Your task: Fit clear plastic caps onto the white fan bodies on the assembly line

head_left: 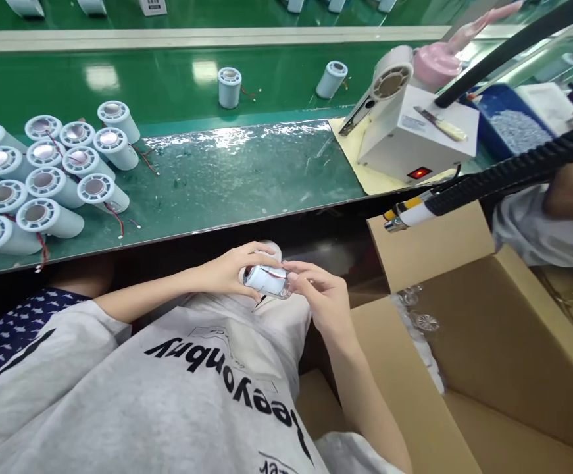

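The pale blue cylinder (pixel 266 282) is between my two hands, above my lap. My left hand (pixel 237 268) grasps it around the side. I judge it light and stiff, but rather slippery; the side wall is the safe hold, because its thin wire (pixel 274 274) looks fragile. My right hand (pixel 320 286) has its fingertips at the near-right end, by some clear plastic (pixel 285 290); what they pinch, I cannot tell. My left fingers hide part of the cylinder. Right of my hands, the open carton (pixel 503 336) is cut off by the frame.
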`<state>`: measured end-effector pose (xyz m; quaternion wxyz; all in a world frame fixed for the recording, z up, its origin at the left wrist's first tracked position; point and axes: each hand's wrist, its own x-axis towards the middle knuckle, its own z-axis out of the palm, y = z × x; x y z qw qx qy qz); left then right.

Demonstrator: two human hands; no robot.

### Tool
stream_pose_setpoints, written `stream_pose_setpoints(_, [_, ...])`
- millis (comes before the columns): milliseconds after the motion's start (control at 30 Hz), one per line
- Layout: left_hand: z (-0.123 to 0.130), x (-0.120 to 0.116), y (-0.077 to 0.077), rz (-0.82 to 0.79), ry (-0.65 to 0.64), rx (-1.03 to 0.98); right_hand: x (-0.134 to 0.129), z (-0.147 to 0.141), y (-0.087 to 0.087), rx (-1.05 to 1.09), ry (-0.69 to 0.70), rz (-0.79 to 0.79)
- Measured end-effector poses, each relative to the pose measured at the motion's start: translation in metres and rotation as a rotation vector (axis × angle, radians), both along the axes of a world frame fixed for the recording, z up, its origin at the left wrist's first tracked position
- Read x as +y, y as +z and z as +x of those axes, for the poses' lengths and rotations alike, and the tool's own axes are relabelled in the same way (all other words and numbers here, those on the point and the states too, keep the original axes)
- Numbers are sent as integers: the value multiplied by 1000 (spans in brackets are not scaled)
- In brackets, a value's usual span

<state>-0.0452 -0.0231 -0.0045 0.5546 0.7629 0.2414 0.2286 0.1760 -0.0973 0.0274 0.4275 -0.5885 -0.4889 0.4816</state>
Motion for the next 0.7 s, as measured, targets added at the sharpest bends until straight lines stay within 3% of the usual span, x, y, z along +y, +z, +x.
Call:
stream_pose_setpoints(133, [1, -3, 10, -216, -31, -50, -1, 5, -3, 152, 1, -10])
stream_pose_setpoints(267, [-1, -9, 14, -496, 39, -121, -8, 9, -5, -87, 210, 202])
stream_pose_setpoints(333, [-3, -10, 14, -554, 40, -139, -12, 10, -8, -196, 244, 309])
stream_pose_setpoints(400, [-5, -10, 14, -537, 12, -121, -17, 12, -11, -202, 255, 349])
stream_pose_setpoints(700, [-7, -8, 25, -336, -93, -137, -24, 13, -9, 13, 260, 177])
